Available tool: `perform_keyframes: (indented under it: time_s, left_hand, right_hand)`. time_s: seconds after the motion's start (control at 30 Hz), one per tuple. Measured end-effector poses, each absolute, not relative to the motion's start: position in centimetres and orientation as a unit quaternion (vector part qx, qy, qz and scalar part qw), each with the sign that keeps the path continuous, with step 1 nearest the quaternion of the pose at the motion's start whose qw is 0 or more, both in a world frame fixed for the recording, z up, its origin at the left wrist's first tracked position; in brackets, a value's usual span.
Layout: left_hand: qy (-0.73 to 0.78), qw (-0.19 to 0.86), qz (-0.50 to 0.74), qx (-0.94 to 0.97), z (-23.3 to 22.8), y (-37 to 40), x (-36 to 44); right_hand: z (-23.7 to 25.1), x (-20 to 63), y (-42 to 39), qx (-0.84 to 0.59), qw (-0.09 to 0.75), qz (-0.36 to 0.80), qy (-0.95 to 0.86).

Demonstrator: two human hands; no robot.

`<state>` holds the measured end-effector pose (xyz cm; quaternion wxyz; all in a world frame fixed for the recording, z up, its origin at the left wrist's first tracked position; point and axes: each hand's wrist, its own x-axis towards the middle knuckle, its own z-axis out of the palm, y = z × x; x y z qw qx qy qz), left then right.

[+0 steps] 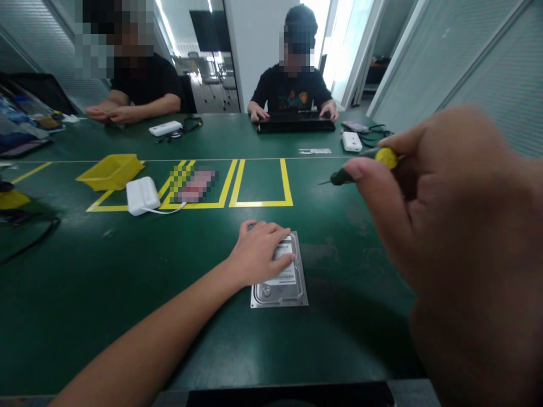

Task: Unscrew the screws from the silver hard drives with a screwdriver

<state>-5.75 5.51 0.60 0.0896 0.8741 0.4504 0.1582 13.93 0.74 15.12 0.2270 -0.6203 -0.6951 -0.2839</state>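
Note:
A silver hard drive lies flat on the green table in front of me. My left hand rests palm down on its upper left part, fingers over the label. My right hand is raised close to the camera, at the right. It grips a small screwdriver with a yellow and black handle. The thin metal tip points left, well above and to the right of the drive.
Yellow tape boxes mark the table's middle. A yellow tray and a white box with a cable lie at the left. Two people sit across the table, one at a black keyboard. White devices and cables lie near them.

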Motion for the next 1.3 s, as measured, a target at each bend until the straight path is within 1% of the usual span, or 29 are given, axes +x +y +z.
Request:
perform_keyframes:
  time_s: [0.1, 0.23, 0.33, 0.43, 0.6, 0.93, 1.3]
  left_hand:
    - [0.413, 0.087, 0.144, 0.895, 0.9, 5.7, -6.4]
    - [0.392, 0.083, 0.136, 0.906, 0.8, 6.0, -6.9]
    - [0.395, 0.071, 0.132, 0.906, 0.7, 5.9, -6.9]
    - [0.416, 0.056, 0.122, 0.900, 0.6, 5.8, -6.9]
    - [0.453, 0.052, 0.109, 0.883, 0.6, 5.6, -7.0]
    - [0.463, 0.042, 0.107, 0.879, 0.0, 6.1, -6.8]
    - [0.457, 0.020, 0.104, 0.883, 0.0, 6.8, -5.8]
  right_hand:
    - [13.8, 14.3, 1.1, -0.601, 0.194, -0.309, -0.711]
    - [10.9, 15.8, 2.7, -0.569, 0.141, -0.324, -0.742]
    - [8.1, 17.6, 3.9, -0.588, 0.085, -0.321, -0.737]
    - [5.4, 19.1, 4.5, -0.599, 0.041, -0.290, -0.745]
    - [2.2, 20.1, 4.6, -0.590, 0.011, -0.244, -0.769]
    - [0.4, 21.3, 6.4, -0.621, -0.025, -0.167, -0.766]
    - [0.3, 21.7, 6.1, -0.609, -0.030, -0.165, -0.775]
